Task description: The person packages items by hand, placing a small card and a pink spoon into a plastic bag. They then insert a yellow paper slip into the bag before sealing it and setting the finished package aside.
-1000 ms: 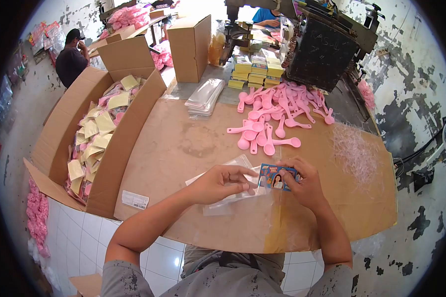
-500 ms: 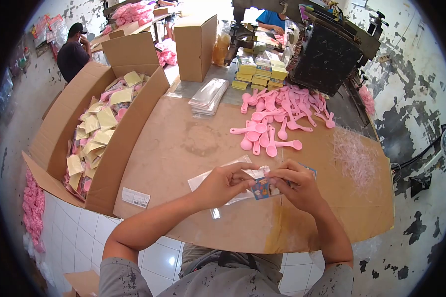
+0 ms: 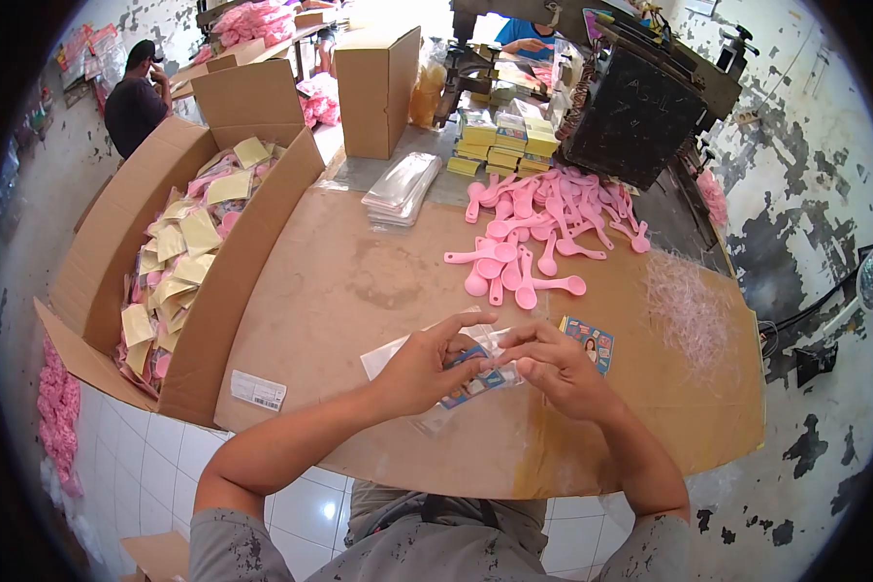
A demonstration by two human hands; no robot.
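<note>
At the front middle of the cardboard-covered table, my left hand pinches a blue printed card and clear plastic. My right hand touches the clear plastic bag at the card's right end, with thumb and fingers together. Clear bags lie flat under and left of my left hand. Just beyond my right hand rests a small stack of blue cards. Farther back is a heap of pink spoons.
An open carton of filled packets stands left. Behind are stacked bags, card stacks, a closed box and a black machine. Plastic shreds lie right. One person is back left, another behind the machine.
The card between my hands has shifted left and now tilts in my left hand. My right hand has moved left, uncovering the card stack. The view has shifted slightly.
</note>
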